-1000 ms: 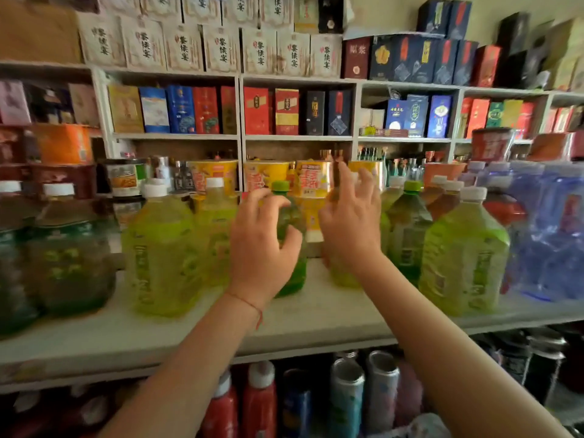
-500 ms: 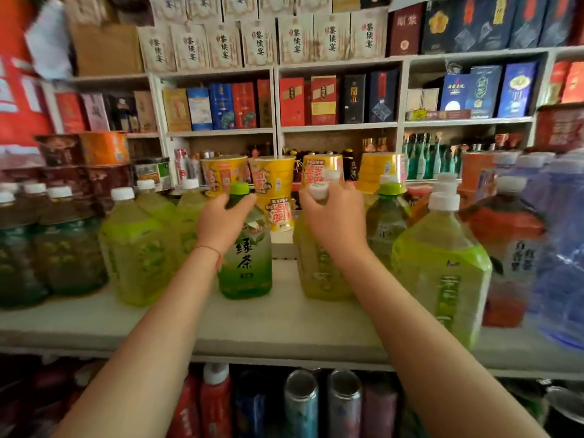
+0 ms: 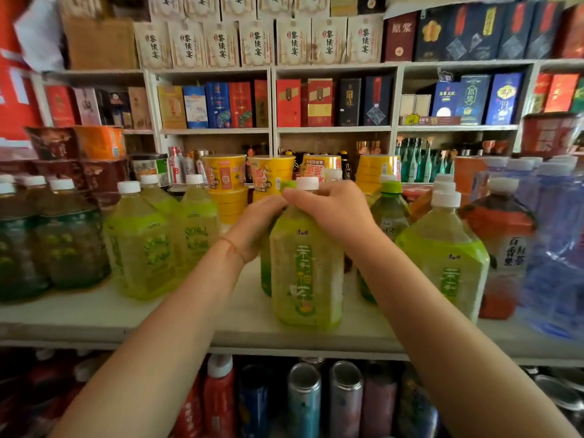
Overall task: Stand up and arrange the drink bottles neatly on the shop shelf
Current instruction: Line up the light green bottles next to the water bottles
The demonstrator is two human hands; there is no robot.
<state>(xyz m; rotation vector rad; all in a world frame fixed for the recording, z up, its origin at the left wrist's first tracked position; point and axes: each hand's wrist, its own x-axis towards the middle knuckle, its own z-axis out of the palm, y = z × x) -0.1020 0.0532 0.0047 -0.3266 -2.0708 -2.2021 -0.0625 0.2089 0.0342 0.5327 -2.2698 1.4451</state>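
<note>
- Hands met at the top of one yellow-green tea bottle (image 3: 306, 270), which stood upright near the front edge of the shelf (image 3: 104, 314).
- The right hand (image 3: 335, 213) curled over the bottle's shoulder, just under its white cap (image 3: 307, 183), and held it.
- The left hand (image 3: 256, 227) wrapped round a darker green bottle (image 3: 265, 273) with a green cap (image 3: 287, 185), right behind and mostly hidden.
- More tea bottles (image 3: 140, 245) stood in a row to the left.
- Another yellow-green one (image 3: 444, 257) stood to the right, beside a red tea bottle (image 3: 502, 248).
- Yellow noodle cups (image 3: 225, 172) sat behind.
</note>
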